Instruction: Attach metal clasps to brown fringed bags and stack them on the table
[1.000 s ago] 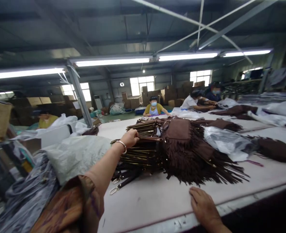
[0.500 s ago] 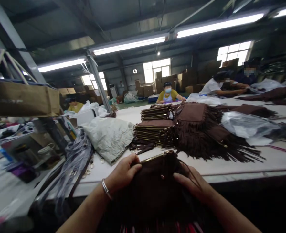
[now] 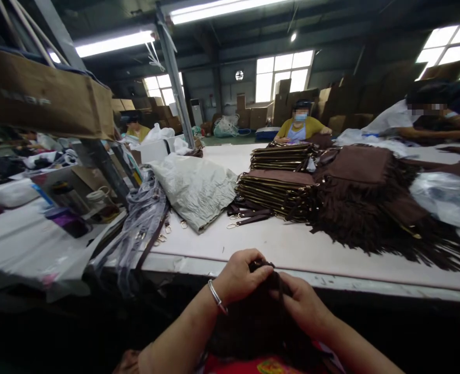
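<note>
A dark brown fringed bag lies in my lap below the table's front edge. My left hand, with a silver bangle at the wrist, grips the bag's top. My right hand holds the same bag from the right, fingers closed on a thin strap or fringe near the top. On the white table beyond, two stacks of the same brown fringed bags with gold zips stand side by side, their fringes spreading to the right.
A grey plastic sack and loose straps with clips lie left of the stacks. Clear plastic bags lie at right. A cardboard box sits on a rack at left. Other people work at the table's far end.
My left hand took a bag from the stack and drew it down into my lap. My right hand left the table edge and joined it on the bag. My view swung left and down.
</note>
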`<action>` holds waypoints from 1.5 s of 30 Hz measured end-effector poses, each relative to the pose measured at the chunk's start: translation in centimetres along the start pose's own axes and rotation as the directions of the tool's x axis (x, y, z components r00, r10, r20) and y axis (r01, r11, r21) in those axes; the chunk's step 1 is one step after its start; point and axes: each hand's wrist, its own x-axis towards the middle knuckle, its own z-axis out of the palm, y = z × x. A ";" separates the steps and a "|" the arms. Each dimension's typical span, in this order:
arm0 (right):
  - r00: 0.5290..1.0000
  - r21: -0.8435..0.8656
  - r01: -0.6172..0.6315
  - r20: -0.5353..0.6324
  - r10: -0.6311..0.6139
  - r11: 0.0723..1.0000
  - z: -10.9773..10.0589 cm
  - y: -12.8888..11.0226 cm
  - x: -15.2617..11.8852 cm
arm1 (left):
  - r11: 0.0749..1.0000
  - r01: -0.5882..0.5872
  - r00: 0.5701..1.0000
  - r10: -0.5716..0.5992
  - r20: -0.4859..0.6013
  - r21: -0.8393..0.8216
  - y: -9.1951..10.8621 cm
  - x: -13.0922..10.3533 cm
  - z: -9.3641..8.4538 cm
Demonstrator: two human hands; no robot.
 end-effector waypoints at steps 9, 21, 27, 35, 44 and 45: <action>0.998 -0.081 -0.042 0.052 0.046 0.996 -4.8 -0.9 2.6 | 0.993 -0.011 0.990 -0.006 -0.139 -0.116 -3.9 -2.5 0.9; 0.990 -0.606 0.139 0.081 -0.113 0.783 1.1 0.3 11.5 | 0.995 0.096 0.954 -0.101 -0.282 -0.028 -8.1 -3.8 0.1; 0.976 -0.825 0.175 0.071 -0.208 0.538 -0.1 1.7 23.7 | 0.988 0.120 0.956 -0.141 -0.258 -0.094 -9.2 -3.0 -0.2; 0.990 -0.912 0.108 0.060 -0.130 0.396 1.9 4.6 24.9 | 0.978 0.146 0.947 -0.182 -0.266 -0.151 -9.8 -2.6 -1.5; 0.998 -0.845 -0.049 -0.064 -0.009 0.533 -2.6 6.3 14.6 | 0.987 0.078 0.977 -0.104 -0.186 -0.139 -7.7 -2.2 -0.6; 0.998 -0.821 -0.055 -0.070 -0.005 0.568 -3.0 6.2 13.5 | 0.988 0.067 0.982 -0.090 -0.168 -0.136 -7.3 -2.2 -0.3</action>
